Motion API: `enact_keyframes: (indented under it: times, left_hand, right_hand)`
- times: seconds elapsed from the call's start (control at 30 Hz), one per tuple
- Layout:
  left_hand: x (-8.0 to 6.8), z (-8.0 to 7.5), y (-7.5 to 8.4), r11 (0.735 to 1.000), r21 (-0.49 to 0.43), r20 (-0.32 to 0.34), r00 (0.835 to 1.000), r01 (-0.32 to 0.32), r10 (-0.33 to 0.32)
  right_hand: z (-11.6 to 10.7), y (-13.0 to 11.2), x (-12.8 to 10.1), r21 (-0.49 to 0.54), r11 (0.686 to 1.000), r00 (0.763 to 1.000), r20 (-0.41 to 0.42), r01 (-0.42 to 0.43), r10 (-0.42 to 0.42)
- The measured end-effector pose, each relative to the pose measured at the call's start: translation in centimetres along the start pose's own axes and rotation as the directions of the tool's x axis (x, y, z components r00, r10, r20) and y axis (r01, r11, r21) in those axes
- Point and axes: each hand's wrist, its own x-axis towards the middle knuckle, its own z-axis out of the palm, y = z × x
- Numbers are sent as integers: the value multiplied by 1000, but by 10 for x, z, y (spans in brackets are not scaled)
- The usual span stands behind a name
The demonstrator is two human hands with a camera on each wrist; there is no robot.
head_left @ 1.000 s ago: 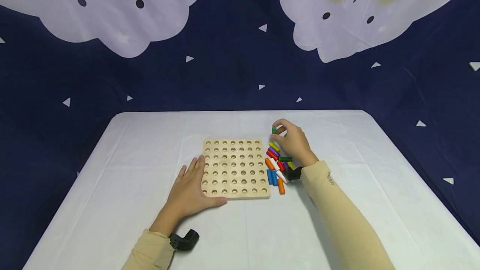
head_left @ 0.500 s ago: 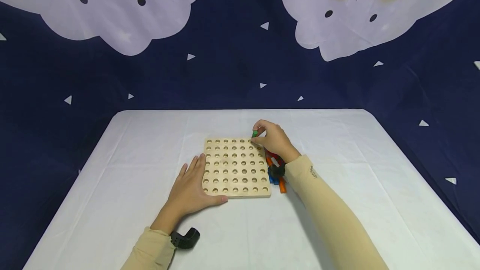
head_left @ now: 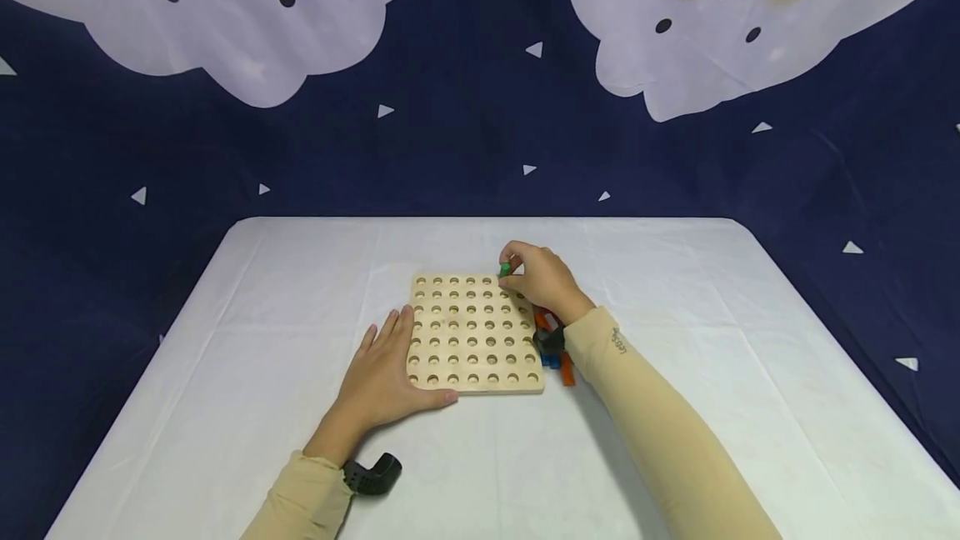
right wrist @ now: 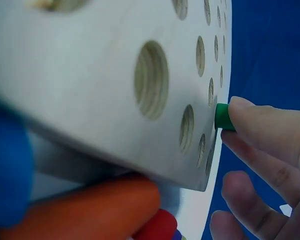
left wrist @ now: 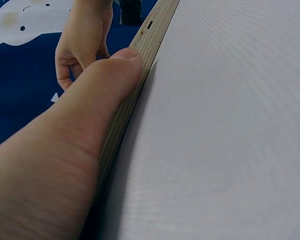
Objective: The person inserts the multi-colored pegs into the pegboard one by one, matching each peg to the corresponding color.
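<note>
My right hand (head_left: 542,280) pinches the green peg (head_left: 505,270) upright over the pegboard's (head_left: 472,332) far row, its long axis pointing down at a hole, while my flat left hand (head_left: 384,373) steadies the near-left edge.

Head overview; wrists close, pegboard (head_left: 472,332) shared

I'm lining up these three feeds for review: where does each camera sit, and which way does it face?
Head: worn on the head, looking forward and down at the table; shows both forearms, the left hand flat beside the board, and the right hand pinching a green peg.
Left wrist: low, looking along the thumb against the board's edge.
Right wrist: close over the board's holes toward the peg.
All three show the board.
</note>
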Motion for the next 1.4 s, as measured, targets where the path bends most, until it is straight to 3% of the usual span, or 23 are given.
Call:
enact_keyframes:
  times: [0.43, 0.77, 1.0, 1.17, 1.4]
  left_hand:
    - [1, 1, 0, 1000, 0, 12, 1000, 1, -1]
    - [1, 1, 2, 1000, 0, 17, 1000, -9, 9]
    - [1, -2, 1, 1000, 11, 13, 1000, -9, 9]
    - [1, -1, 0, 1000, 12, 12, 1000, -9, 9]
    - [3, 2, -1, 1000, 11, 11, 1000, -16, 16]
  right_hand:
    - [-2, 2, 0, -29, 999, 998, 50, -31, 32]
    - [-34, 32, -18, 7, 1000, 999, 33, 24, -24]
    - [-57, 63, -42, -12, 999, 989, 147, 35, -33]
    - [-55, 80, -49, -34, 997, 975, 214, 68, -59]
    - [-50, 85, -52, -60, 994, 971, 229, 89, -73]
